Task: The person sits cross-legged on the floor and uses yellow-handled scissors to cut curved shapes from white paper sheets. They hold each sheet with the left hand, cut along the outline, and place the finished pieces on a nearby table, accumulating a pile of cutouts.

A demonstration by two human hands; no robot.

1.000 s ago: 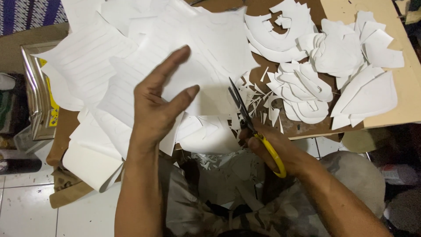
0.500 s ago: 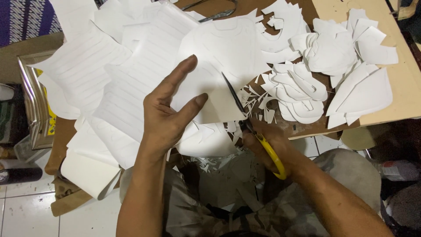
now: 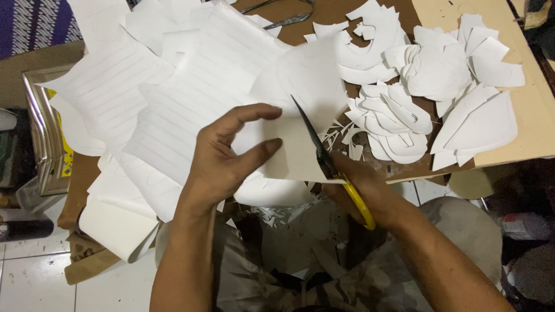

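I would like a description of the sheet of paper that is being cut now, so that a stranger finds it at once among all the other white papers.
Start at the brown cardboard board covered with white paper. Near its front edge, the left hand pinches one white sheet by its lower edge. It alone is lifted off the pile, with the black blades of the yellow-handled scissors in the right hand against it.

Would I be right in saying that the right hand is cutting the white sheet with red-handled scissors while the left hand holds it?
Not quite: in the head view the scissors in the right hand have yellow handles, not red. The rest stands: the left hand holds the white sheet being cut.
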